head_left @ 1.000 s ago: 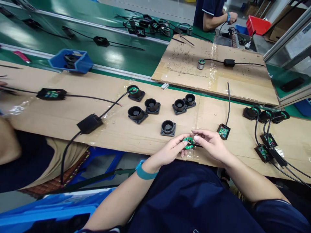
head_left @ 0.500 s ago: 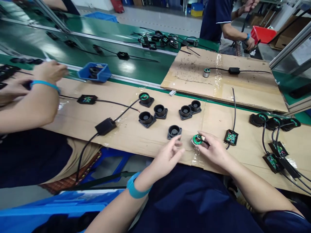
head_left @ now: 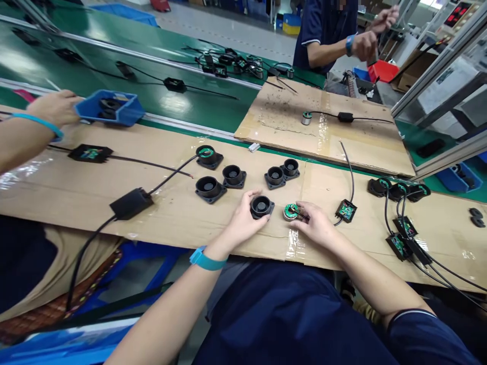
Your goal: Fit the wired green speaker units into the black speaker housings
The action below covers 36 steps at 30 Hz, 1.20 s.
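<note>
My left hand (head_left: 245, 218) is curled around a black square-flanged round housing (head_left: 262, 207) on the cardboard, thumb at its front and fingers behind. Just to the right, my right hand (head_left: 314, 223) grips a round metal part with a green circuit board (head_left: 291, 211) on top, from which a black cable leads under my palm. Several more open black housings (head_left: 209, 189) stand to the left and behind. Right of my right hand lies an open cable box (head_left: 346, 210) with a green board inside.
A co-worker's hand (head_left: 55, 107) is at a blue bin (head_left: 127, 109) on the left. Another person (head_left: 327, 40) works across the green belt. Wired housings (head_left: 398, 190) and boxes lie at right. A raised cardboard sheet (head_left: 274, 119) bears one wired part.
My left hand has closed around the black housing. My right hand keeps the round part beside it. The view has shifted right; the left co-worker's hand has moved to the blue bin.
</note>
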Each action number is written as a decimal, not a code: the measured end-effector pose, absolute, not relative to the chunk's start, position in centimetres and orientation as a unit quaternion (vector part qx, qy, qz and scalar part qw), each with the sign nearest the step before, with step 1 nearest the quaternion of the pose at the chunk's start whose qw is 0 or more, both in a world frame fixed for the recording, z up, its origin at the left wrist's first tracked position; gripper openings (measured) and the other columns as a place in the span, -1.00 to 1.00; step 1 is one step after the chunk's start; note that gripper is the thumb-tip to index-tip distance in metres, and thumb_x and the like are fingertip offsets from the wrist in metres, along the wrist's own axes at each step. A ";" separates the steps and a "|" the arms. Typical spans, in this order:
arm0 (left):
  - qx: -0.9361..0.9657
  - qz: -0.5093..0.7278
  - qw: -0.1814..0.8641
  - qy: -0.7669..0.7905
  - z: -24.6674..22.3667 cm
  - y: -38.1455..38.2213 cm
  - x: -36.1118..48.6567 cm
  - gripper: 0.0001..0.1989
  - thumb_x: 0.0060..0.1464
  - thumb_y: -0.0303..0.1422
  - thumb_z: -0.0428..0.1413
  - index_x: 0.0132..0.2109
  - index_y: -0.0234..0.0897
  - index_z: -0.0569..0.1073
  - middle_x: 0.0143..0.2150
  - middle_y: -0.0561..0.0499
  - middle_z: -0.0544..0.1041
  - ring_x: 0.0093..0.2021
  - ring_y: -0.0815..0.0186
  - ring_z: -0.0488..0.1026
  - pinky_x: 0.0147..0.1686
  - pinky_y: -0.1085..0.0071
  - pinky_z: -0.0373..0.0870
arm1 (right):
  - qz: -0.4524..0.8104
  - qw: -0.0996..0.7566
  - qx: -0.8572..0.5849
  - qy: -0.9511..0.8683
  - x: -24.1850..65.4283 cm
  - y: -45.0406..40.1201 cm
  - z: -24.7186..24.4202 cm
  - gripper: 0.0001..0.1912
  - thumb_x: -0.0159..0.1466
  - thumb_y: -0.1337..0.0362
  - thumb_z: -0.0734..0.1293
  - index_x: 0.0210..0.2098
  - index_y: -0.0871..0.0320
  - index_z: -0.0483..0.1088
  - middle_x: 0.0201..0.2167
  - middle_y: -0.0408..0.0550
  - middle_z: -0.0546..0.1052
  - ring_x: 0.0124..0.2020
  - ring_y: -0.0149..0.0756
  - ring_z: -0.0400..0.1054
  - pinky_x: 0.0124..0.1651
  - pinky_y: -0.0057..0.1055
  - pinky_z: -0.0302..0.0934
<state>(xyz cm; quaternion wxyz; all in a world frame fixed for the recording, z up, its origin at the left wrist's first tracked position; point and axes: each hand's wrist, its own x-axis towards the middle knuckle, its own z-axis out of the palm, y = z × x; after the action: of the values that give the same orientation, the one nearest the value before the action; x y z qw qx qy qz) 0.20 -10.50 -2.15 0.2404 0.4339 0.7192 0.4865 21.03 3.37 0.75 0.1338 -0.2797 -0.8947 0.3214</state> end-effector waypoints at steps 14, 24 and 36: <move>0.429 0.490 0.056 0.757 -3.7 -10.9 -0.1 -0.24 -0.07 -0.17 0.40 0.19 -0.26 0.26 0.11 -0.18 0.40 0.15 0.01 0.38 0.19 0.03 0.35 | 0.175 -0.045 -0.286 -0.941 21.0 3.2 3.9 -0.70 0.44 0.27 0.22 -0.37 0.16 0.48 -0.37 0.00 0.59 -0.33 -0.25 0.46 -0.25 -0.40 0.18; 0.433 0.508 0.160 0.727 -2.9 -10.5 -0.6 -0.25 -0.03 -0.31 0.36 0.26 -0.20 0.24 0.21 -0.15 0.42 0.21 0.08 0.39 0.25 0.07 0.32 | -0.002 -0.048 -0.308 -0.950 19.5 4.1 3.5 -0.82 0.33 0.40 0.28 -0.38 0.22 0.47 -0.37 0.10 0.54 -0.23 -0.11 0.41 -0.20 -0.29 0.10; 0.422 0.516 0.063 0.743 -4.2 -10.4 -0.1 -0.31 -0.01 -0.20 0.37 0.19 -0.24 0.28 0.12 -0.17 0.44 0.16 0.04 0.40 0.21 0.05 0.35 | 0.228 0.211 -0.310 -0.898 20.9 2.8 0.1 -0.42 0.26 -0.01 0.44 0.13 0.25 0.40 0.05 0.22 0.52 0.07 0.00 0.43 0.13 -0.10 0.35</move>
<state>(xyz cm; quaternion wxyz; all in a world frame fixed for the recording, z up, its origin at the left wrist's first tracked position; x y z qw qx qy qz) -0.13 -10.41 -4.18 0.0633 0.4219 0.7430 0.5158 20.93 2.75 0.13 0.2115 -0.3103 -0.8983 0.2283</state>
